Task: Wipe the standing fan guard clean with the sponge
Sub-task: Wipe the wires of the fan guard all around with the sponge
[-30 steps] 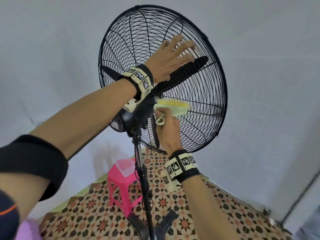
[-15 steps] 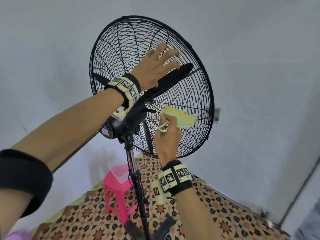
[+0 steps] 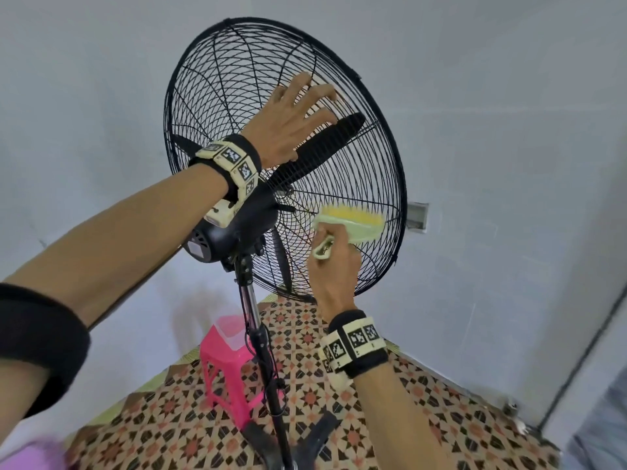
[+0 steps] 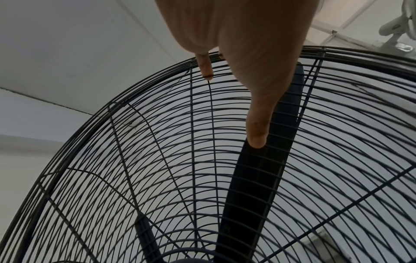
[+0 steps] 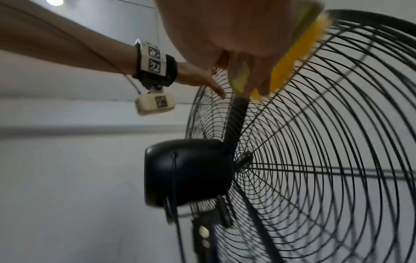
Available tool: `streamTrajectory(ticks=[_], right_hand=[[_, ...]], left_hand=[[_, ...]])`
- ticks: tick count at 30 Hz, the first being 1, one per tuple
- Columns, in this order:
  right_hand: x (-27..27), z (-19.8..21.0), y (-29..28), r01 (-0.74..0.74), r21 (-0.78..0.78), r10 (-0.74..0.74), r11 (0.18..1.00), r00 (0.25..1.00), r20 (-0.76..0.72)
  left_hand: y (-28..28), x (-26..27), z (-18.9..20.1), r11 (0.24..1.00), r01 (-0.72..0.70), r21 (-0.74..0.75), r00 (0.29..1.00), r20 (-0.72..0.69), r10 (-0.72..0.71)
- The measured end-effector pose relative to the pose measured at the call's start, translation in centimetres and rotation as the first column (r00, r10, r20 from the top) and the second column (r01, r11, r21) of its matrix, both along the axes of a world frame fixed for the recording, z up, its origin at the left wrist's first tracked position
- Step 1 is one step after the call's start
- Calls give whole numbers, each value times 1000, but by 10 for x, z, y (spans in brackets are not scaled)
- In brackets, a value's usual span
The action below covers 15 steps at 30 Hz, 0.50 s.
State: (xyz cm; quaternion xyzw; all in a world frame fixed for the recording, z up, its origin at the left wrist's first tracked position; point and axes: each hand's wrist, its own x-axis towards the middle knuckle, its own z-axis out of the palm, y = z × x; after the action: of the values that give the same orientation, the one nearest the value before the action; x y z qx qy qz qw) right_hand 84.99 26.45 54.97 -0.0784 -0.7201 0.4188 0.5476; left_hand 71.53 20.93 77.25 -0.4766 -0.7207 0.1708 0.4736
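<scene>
A black standing fan fills the middle of the head view, its round wire guard (image 3: 217, 83) seen from behind with the motor housing (image 3: 234, 228) toward me. My left hand (image 3: 291, 120) lies flat on the upper back of the guard (image 4: 157, 160), fingers (image 4: 257, 137) straight and spread over the wires. My right hand (image 3: 334, 266) grips the pale green handle of a yellow scrubbing sponge (image 3: 353, 220), whose yellow face (image 5: 290, 58) presses against the guard (image 5: 315, 160) right of the motor. A black blade (image 4: 258, 178) shows behind the wires.
The fan's pole (image 3: 258, 334) runs down to a black base on a patterned floor mat (image 3: 424, 401). A pink plastic stool (image 3: 227, 368) with a clear tub on it stands left of the pole. Grey walls close in behind, with a wall socket (image 3: 417, 217) right of the guard.
The sponge has slid to the right along the guard, away from the motor hub. My left hand has stayed flat on the upper guard. My head view has shifted.
</scene>
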Motion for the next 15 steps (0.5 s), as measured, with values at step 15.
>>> streamTrajectory(ticks=[15], right_hand=[[-28, 6, 3, -307, 272, 219, 912, 926, 308]], left_hand=[[8, 7, -1, 995, -92, -35, 996, -12, 92]])
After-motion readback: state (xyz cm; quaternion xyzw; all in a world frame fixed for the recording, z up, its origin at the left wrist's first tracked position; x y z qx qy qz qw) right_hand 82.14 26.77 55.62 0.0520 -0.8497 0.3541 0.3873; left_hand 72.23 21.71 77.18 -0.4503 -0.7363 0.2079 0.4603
